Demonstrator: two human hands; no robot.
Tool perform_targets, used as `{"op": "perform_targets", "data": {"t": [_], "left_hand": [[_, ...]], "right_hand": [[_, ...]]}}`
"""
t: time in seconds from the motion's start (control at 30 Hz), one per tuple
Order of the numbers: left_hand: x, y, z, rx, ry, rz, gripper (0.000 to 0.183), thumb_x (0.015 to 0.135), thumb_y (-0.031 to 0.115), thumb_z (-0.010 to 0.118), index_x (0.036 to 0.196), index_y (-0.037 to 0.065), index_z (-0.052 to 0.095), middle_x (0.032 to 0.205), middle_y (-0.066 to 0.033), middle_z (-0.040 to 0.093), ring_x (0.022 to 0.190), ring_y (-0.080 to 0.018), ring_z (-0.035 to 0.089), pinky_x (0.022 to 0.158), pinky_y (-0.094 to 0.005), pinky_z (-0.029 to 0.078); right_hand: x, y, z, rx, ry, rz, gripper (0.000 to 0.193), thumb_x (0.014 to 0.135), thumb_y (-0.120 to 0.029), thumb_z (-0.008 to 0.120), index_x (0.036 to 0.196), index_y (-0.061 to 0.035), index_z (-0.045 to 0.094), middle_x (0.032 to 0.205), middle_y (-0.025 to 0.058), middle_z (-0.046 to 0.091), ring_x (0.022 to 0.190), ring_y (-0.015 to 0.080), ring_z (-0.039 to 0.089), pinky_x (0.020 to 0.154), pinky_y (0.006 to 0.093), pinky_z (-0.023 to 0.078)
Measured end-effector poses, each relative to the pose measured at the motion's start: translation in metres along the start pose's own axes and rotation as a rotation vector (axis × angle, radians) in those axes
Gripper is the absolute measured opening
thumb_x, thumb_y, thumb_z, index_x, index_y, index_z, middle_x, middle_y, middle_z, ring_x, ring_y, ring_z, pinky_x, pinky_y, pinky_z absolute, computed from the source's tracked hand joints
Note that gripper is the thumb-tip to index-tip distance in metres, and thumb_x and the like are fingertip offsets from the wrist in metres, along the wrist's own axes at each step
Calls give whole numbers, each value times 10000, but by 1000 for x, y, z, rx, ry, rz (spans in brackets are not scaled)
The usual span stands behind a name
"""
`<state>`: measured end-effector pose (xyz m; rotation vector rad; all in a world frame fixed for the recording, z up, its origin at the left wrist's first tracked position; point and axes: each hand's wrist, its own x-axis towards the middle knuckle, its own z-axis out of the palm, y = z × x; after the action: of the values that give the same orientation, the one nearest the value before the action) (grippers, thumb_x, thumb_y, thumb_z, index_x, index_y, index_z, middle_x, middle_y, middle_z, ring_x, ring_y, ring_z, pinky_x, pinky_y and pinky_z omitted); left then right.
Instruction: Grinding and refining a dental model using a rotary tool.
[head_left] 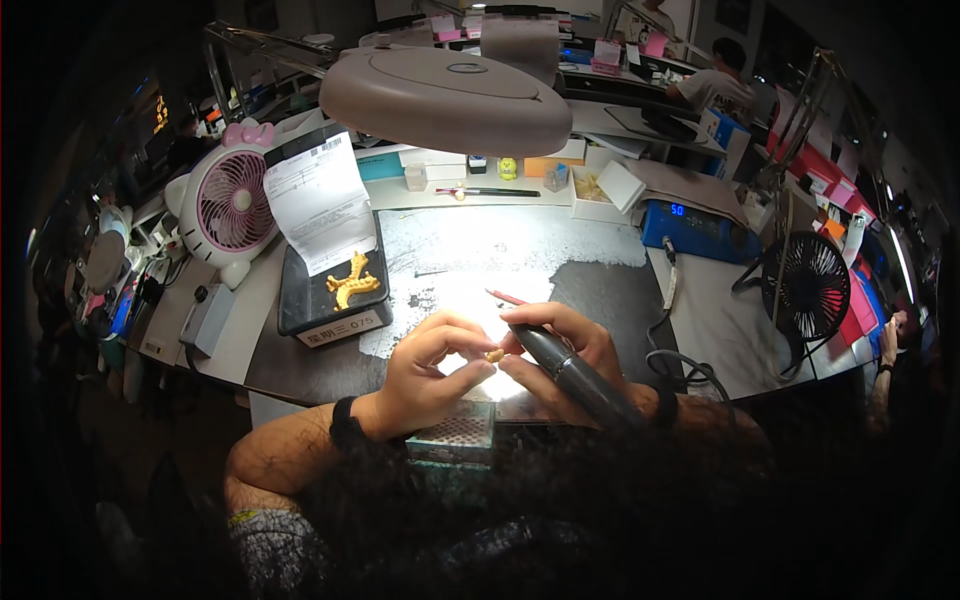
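Observation:
Above the front edge of the lit mat, my left hand (pixel 432 372) pinches a small tan tooth-like piece (pixel 494 355) between thumb and fingertips. My right hand (pixel 575 345) is wrapped round a black rotary handpiece (pixel 563 366), its thick body slanting back toward my right wrist. The fingertips of both hands nearly meet at the tan piece. Fingers hide the working tip of the handpiece. Just beyond my right index finger lies a thin red stick-like tool (pixel 507 297). Below my hands sits a small box with a perforated top (pixel 452 430).
On the left stands a black tray (pixel 335 325) with yellow dental models (pixel 352 282) and a paper sheet (pixel 325 205). A lamp (pixel 445 100) hangs overhead. A blue control unit (pixel 697 230) with a cable and a black fan (pixel 805 287) stand right; a pink-and-white fan (pixel 235 200) stands left.

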<state>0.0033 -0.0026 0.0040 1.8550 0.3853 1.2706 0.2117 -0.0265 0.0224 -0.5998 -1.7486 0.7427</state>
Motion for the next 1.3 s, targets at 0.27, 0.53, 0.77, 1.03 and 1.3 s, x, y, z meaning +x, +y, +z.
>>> {"op": "perform_targets", "data": {"t": [0.27,0.53,0.77,1.03,1.3], "left_hand": [[-2,-2,-1,-36,-12,-28,160,905,-53,657,1063,-30,648,1052,-107,644,984,-156,640,869,-293,537],[-1,1,-2,-373,62,-268,146,961,-15,619,1102,-46,601,1128,-170,691,979,-177,676,906,-330,564],[-2,0,-3,-391,25,-220,141,954,-31,619,1094,-42,602,1119,-173,695,1006,-188,679,904,-340,569],[-4,-3,-2,-336,48,-226,138,927,-25,658,1055,-12,607,1077,-181,680,938,-238,685,842,-386,589],[-7,-6,-2,-334,49,-174,159,918,-67,644,1060,-4,611,1079,-181,666,951,-238,681,843,-393,593]], "right_hand": [[2,-5,0,-45,13,-16,368,849,5,737,1187,-8,591,855,86,697,826,138,704,1024,355,498],[8,-3,-14,243,113,134,297,964,-110,670,1230,-3,589,978,115,715,933,127,688,817,251,555],[8,0,-20,458,50,167,236,970,-100,656,1177,13,636,985,121,712,961,153,684,833,261,556],[7,-3,-22,442,-30,209,143,944,-49,648,1054,41,632,971,129,704,898,151,684,808,279,558],[7,-1,-20,416,-36,183,106,929,-36,661,1007,32,639,918,119,716,849,130,684,783,267,554]]}}
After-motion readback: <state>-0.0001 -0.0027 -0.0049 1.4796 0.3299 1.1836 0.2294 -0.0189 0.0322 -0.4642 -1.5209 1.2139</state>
